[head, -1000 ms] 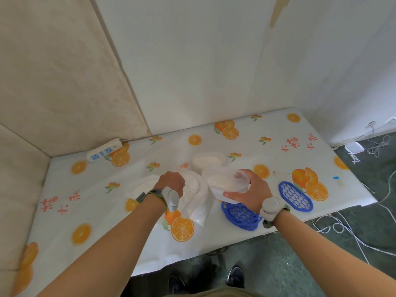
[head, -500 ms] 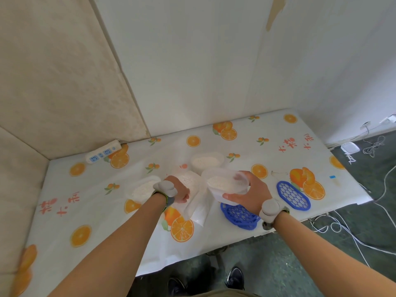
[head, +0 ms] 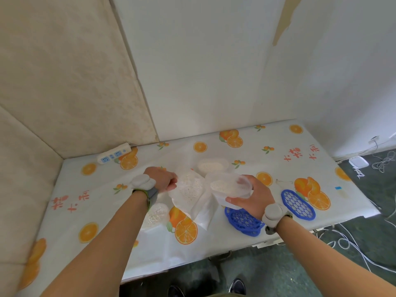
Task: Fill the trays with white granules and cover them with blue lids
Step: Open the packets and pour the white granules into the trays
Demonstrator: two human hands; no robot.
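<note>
Beige padded wall panels (head: 64, 82) at left, white wall (head: 214, 61) with peeling patch (head: 282, 20) at top, orange-print tablecloth (head: 278, 146) mid-frame, white power strip (head: 114, 155), dark green floor (head: 278, 271) with white cables (head: 351, 247) at lower right

Bench (head: 214, 249) cover: glossy printed plastic sheet. Held tray (head: 230, 189): clear smooth plastic. Lids (head: 297, 204): blue moulded plastic lattice. Bag (head: 190, 189): thin translucent film. Granules (head: 156, 213): matt white.

On the table (head: 214, 249), a bag of granules (head: 189, 187) lies at centre. One filled tray (head: 212, 165) sits behind it, another (head: 156, 214) to its front left. A third tray (head: 230, 187) is just right of the bag, above a lid (head: 243, 221). A second lid (head: 297, 204) lies further right. A power strip (head: 113, 155) rests at the rear left.
</note>
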